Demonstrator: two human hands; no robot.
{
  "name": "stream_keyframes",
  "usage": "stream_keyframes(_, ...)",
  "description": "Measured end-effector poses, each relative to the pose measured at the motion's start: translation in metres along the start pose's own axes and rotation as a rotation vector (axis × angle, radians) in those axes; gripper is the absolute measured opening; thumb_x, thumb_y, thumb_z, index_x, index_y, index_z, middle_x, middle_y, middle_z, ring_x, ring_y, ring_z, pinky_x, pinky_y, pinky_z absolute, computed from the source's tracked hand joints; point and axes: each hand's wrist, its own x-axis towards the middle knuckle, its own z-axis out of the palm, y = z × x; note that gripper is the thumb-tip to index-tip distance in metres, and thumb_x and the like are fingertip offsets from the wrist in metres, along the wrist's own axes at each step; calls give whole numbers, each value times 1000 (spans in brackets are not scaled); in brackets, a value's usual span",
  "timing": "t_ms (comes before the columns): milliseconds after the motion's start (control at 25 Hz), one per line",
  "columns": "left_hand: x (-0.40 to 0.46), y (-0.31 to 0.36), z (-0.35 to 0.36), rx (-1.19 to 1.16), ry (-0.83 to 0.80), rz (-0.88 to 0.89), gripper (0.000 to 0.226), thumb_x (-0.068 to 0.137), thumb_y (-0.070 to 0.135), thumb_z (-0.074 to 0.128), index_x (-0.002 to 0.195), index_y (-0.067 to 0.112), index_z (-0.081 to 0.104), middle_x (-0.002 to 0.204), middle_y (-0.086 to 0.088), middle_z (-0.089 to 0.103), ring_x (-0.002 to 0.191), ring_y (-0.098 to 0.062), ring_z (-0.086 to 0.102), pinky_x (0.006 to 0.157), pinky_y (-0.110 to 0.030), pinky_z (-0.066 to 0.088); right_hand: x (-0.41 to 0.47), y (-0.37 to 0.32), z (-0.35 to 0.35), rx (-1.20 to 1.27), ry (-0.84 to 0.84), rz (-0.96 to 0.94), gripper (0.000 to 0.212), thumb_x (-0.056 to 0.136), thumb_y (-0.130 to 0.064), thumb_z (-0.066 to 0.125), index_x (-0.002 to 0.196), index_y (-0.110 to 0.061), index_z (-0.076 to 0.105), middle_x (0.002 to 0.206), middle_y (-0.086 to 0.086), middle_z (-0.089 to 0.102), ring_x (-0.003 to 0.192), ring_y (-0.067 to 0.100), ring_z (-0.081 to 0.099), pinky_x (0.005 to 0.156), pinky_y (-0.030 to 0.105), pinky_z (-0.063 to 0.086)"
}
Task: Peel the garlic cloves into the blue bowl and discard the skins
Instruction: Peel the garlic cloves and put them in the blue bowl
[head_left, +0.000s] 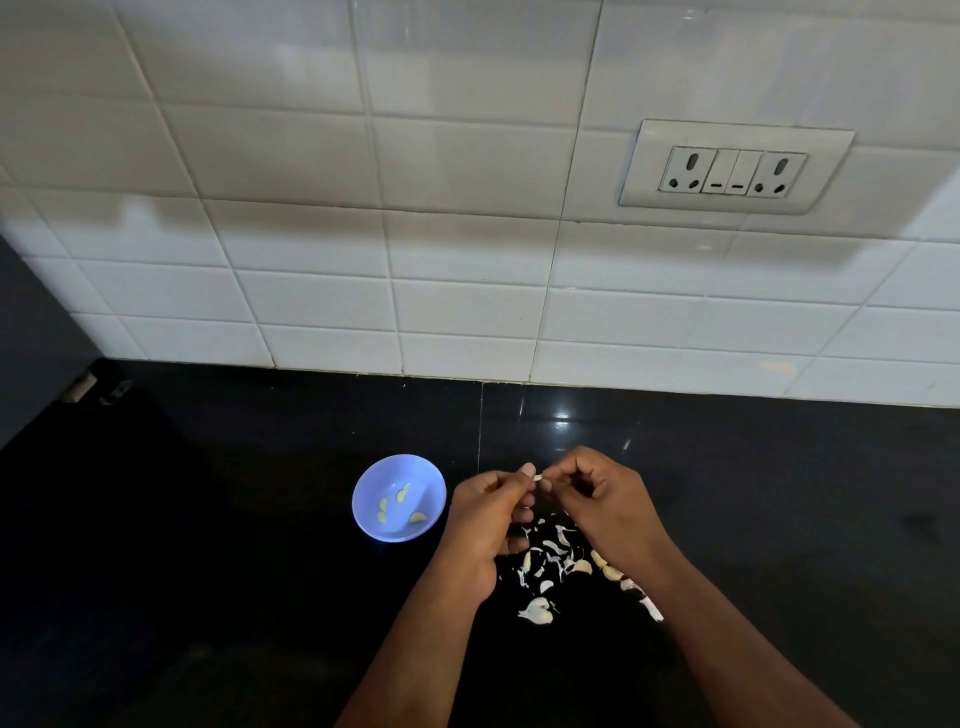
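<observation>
Your left hand (491, 512) and right hand (597, 499) meet just above the black tabletop (208, 571), fingertips curled and pinching one small garlic clove (538, 477) between them. Only a pale sliver of it shows, so you cannot read its long axis. The blue bowl (363, 506) lies to the left of the clove, just beside your left hand, so that hand is the nearer one for dropping the clove in once it is bare. The bowl is smooth, round plastic and holds four yellowish peeled cloves (400, 493), curved and glossy. Below your hands, a scatter of papery white skins (550, 556) lies on the polished dark stone, with several unpeeled cloves (535, 610) mixed in, plump and matt.
</observation>
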Motion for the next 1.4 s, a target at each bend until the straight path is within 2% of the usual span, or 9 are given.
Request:
stream_keyframes(160, 0, -2, 1, -158, -26, -44, 14, 95, 24, 77, 96, 11, 78, 81, 2, 73, 72, -7, 65, 55, -25, 53, -2, -1, -1, 29, -13, 58, 23, 93, -7, 73, 94, -29, 77, 90, -10, 76, 84, 10, 72, 78, 23, 58)
stream_keyframes(360, -3, -5, 5, -18, 35, 127, 7, 96, 18, 74, 96, 13, 78, 75, 6, 72, 73, -5, 64, 61, -24, 52, -3, -7, -7, -11, -66, 122, 18, 97, -14, 68, 93, -27, 79, 82, -7, 77, 76, 8, 74, 72, 20, 57)
stream_keyframes(520, -3, -8, 5, 83, 29, 235, 7, 95, 21, 75, 93, 15, 78, 80, 2, 74, 74, -3, 66, 62, -22, 54, -1, -10, -7, -162, -139, 120, 17, 94, -17, 66, 86, -29, 76, 80, -11, 76, 73, 15, 73, 71, 33, 59)
stream_keyframes(640, -2, -9, 4, 76, 29, 271, 6, 95, 21, 76, 92, 16, 78, 87, -3, 77, 78, -4, 68, 64, -23, 55, -1, -8, -8, -125, -158, 134, 15, 94, -16, 65, 87, -26, 75, 78, -4, 76, 73, 21, 74, 72, 37, 60)
stream_keyframes(800, 0, -9, 2, 73, 26, 264, 8, 94, 24, 77, 93, 16, 78, 84, -2, 76, 77, -6, 67, 61, -23, 54, -2, -9, -7, -2, -160, 188, 12, 92, -10, 67, 86, -16, 75, 78, 5, 75, 73, 23, 76, 74, 37, 63)
stream_keyframes(920, 1, -11, 2, 92, -16, 192, 13, 96, 27, 75, 93, 15, 79, 79, -1, 72, 73, -4, 65, 59, -22, 53, -2, -9, -5, -4, -130, 213, 11, 91, -13, 68, 82, -11, 73, 74, 8, 74, 68, 23, 74, 69, 35, 62)
stream_keyframes(1080, 1, -13, 6, -23, -43, 182, 14, 99, 21, 72, 89, 13, 77, 72, 0, 67, 71, -12, 63, 59, -25, 49, -1, -9, 2, 292, -128, 413, 25, 96, -18, 68, 85, 4, 71, 75, 11, 69, 65, 17, 67, 65, 32, 59)
stream_keyframes(1280, -3, -19, 12, -199, -60, 169, 17, 102, 21, 68, 91, 13, 79, 80, -8, 72, 73, -18, 66, 65, -34, 53, 1, -7, 11, 722, -101, 671, 17, 98, -11, 64, 83, -3, 68, 68, 7, 63, 55, 14, 61, 54, 25, 56)
stream_keyframes(1400, -5, -21, 13, -270, -22, 133, 16, 101, 22, 69, 94, 10, 79, 82, -7, 74, 74, -17, 67, 65, -33, 53, 1, -5, 10, 820, -88, 699, 18, 99, -10, 64, 83, -4, 70, 69, 6, 66, 57, 12, 63, 53, 23, 57)
